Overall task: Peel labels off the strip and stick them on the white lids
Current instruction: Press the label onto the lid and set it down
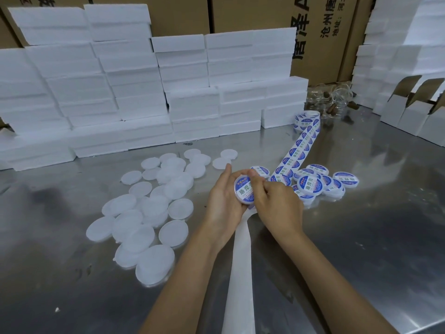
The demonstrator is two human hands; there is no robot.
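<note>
My left hand [222,196] cups a white lid [243,190] that carries a round blue and white label. My right hand [272,201] lies over the lid's right side, its thumb pressing the label near the top edge. The label strip [297,149] runs from a roll [307,119] at the back right down to my hands. Its bare backing paper [240,261] trails toward me between my forearms. Several plain white lids [154,208] lie in a loose heap to the left. Several labelled lids [310,185] are piled just right of my hands.
The work surface is a shiny metal table [361,237]. White foam blocks [120,92] are stacked in a wall along the back and left. Folded white cartons [414,112] stand at the right, with brown cardboard boxes [320,32] behind and clear jars [334,100] near the roll.
</note>
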